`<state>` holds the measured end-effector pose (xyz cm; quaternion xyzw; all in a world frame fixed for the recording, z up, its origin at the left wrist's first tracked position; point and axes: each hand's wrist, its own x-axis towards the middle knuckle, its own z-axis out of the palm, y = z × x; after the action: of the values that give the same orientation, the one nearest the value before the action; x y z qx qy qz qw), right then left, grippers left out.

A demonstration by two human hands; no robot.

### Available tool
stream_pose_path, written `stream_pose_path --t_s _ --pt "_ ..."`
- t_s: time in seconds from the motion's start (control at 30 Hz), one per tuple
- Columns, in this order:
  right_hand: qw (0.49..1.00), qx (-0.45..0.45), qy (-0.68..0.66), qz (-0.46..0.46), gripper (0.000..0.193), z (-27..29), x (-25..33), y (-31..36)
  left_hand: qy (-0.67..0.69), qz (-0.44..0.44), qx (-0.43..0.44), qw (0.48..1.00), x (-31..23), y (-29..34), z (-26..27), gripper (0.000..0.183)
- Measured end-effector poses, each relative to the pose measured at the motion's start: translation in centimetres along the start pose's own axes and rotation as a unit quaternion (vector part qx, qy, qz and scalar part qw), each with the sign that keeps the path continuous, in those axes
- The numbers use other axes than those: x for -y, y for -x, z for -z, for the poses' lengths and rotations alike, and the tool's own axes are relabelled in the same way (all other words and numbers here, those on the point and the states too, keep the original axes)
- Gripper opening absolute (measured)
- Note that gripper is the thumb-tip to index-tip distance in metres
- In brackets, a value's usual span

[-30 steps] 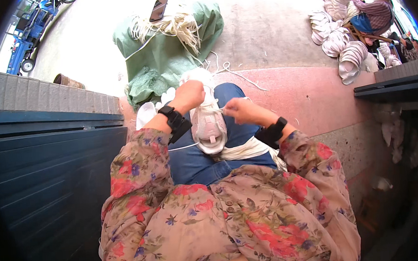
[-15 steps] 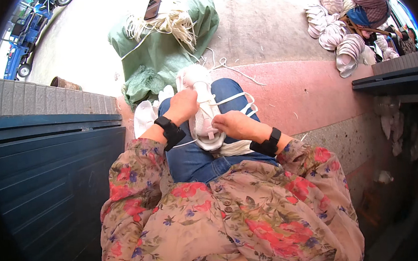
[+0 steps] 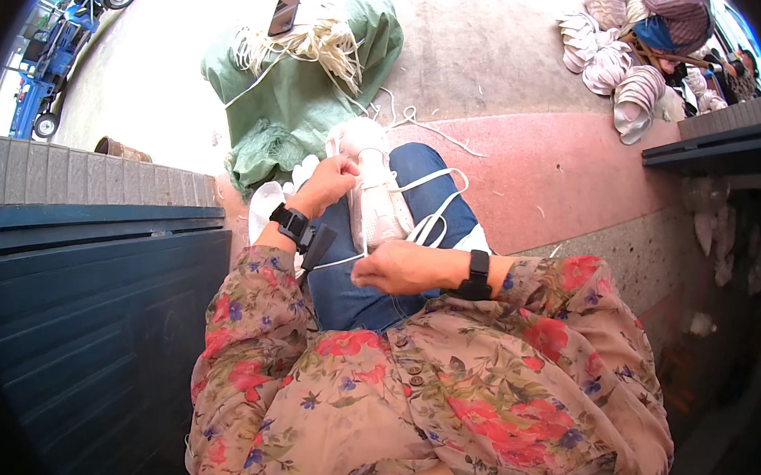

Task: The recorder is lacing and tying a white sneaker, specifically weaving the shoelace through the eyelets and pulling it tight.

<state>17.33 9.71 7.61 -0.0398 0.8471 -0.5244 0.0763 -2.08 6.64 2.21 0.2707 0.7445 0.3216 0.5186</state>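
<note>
A white lace-up shoe rests lengthwise on my jeans-covered lap, its far end close to a green cloth. My left hand is closed at the shoe's left edge, fingers curled against the upper; their tips are partly hidden. Below the shoe's near end, my right hand pinches a white shoelace, held low near my body. A loop of lace hangs off the shoe's right side over my right thigh. Another white shoe lies left of my left wrist, partly covered.
A green cloth-covered stand ahead carries a bundle of white laces and a phone. Dark blue panels flank me on the left. Far right, a person sits beside stacked white shoe parts. A blue vehicle stands far left.
My right hand has moved from the shoe's lacing down toward my body and slightly left, drawing the lace. My left hand stays by the shoe, shifted slightly up.
</note>
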Motion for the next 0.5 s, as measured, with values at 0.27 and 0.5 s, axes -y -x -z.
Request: stream_pose_path --t_s 0.27,0.5 --pt "0.963 -0.235 0.074 -0.111 0.02 5.0 -7.3 1.0 -0.209 -0.187 0.002 0.96 -2.0 -2.5 -2.8 0.019" --pt "0.971 -0.131 0.008 -0.199 0.021 3.6 -8.0 1.7 -0.442 -0.105 0.033 0.89 -3.8 -4.2 -4.9 0.025"
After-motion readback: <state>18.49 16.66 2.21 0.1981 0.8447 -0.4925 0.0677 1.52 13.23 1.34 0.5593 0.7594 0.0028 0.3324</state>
